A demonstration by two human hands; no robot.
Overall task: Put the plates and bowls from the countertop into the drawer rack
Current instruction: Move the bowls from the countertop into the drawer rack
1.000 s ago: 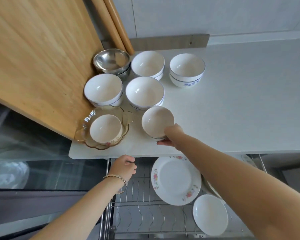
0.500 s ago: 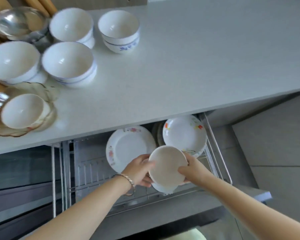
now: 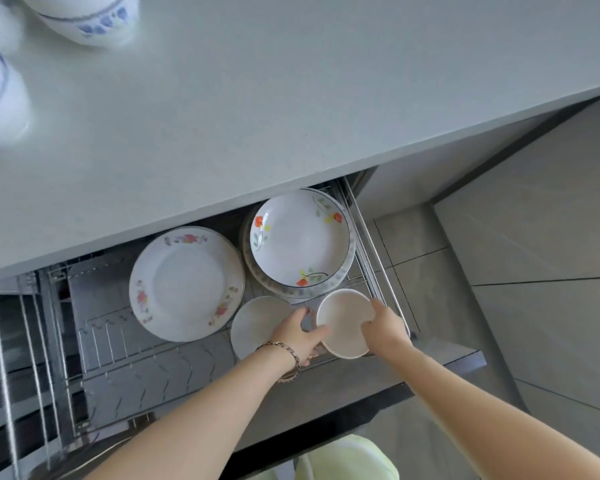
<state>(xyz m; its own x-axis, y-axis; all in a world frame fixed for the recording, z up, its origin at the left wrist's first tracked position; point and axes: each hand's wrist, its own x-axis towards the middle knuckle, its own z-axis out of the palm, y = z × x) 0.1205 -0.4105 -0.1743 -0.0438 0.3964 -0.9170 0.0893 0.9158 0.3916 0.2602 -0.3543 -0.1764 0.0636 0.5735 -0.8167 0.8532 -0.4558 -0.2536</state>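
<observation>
Head view: left hand (image 3: 299, 333) and right hand (image 3: 386, 326) clasp bowl (image 3: 343, 318), fingers apparently curled.

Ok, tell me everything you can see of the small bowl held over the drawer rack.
The small bowl is plain cream-white, round, ceramic by its look, and empty. It tilts, its opening facing up toward the camera. The left hand holds its left rim, the right hand its right rim, at the front right corner of the drawer rack, beside a small white plate. Whether it touches the wires is hidden.
</observation>
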